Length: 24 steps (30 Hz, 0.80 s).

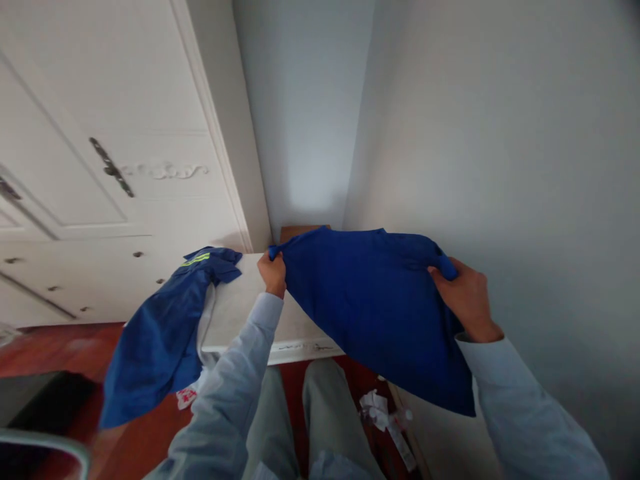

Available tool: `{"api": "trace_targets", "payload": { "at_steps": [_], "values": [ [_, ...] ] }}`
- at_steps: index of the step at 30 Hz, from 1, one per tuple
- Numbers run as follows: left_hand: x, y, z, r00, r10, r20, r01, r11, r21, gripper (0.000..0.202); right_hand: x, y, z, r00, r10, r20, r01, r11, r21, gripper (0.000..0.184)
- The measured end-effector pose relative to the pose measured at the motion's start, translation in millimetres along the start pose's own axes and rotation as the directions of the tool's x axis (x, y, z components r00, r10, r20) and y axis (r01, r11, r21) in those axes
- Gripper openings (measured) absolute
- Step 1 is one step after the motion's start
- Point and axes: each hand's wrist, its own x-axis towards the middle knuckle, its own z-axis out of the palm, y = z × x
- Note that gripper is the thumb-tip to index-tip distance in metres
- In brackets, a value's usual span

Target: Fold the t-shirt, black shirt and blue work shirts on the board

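Note:
A plain blue garment [370, 300], which looks like a shirt, hangs spread between my two hands above the right part of a white cabinet top. My left hand [273, 273] is closed on its upper left corner. On the far side, my right hand [465, 297] pinches the upper right edge, where a bit of cloth sticks out past the fingers. The lower edge of the cloth droops toward the floor at the right. Left of my left hand, another blue garment [165, 327] with a yellow-green stripe drapes over the cabinet's left end.
The white cabinet [240, 320] stands before my knees, beside a tall white wardrobe [165, 133]. A grey wall [500, 167] rises close on the right. Crumpled white scraps [377, 410] lie on the red floor. A dark box-like object [45, 393] sits at lower left.

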Motion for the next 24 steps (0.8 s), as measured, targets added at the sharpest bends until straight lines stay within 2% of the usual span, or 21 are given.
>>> {"api": "trace_targets", "payload": {
  "at_steps": [3, 6, 11, 15, 19, 22, 24],
  "values": [
    [-8, 2, 52.3, 0.989, -0.033, 0.144, 0.038, 0.999, -0.038, 0.011, -24, 27, -26, 0.987, 0.155, -0.049, -0.157, 0.986, -0.057, 0.029],
    [-19, 1, 101.3, 0.961, -0.050, 0.272, 0.075, 0.994, -0.080, 0.011, -53, 45, -43, 0.950, 0.293, -0.105, -0.304, 0.948, -0.099, 0.030],
    [-25, -5, 162.0, 0.900, -0.107, 0.423, 0.169, 0.979, -0.112, 0.011, -97, 51, -50, 0.885, 0.408, -0.223, -0.432, 0.899, -0.072, 0.037],
    [-4, -10, 198.7, 0.864, -0.138, 0.484, 0.208, 0.974, -0.093, 0.012, -100, 43, -38, 0.834, 0.484, -0.265, -0.512, 0.858, -0.044, 0.037],
    [33, -15, 242.7, 0.845, -0.166, 0.508, 0.221, 0.974, -0.050, 0.014, -72, 43, -17, 0.794, 0.537, -0.286, -0.558, 0.830, 0.010, 0.034],
    [57, -23, 278.1, 0.836, -0.191, 0.515, 0.230, 0.973, -0.012, 0.012, -52, 59, 8, 0.761, 0.589, -0.270, -0.589, 0.803, 0.091, 0.035],
    [68, -35, 295.6, 0.836, -0.203, 0.509, 0.236, 0.972, 0.000, 0.012, -48, 78, 28, 0.713, 0.665, -0.220, -0.639, 0.746, 0.186, 0.040]
  ]
}}
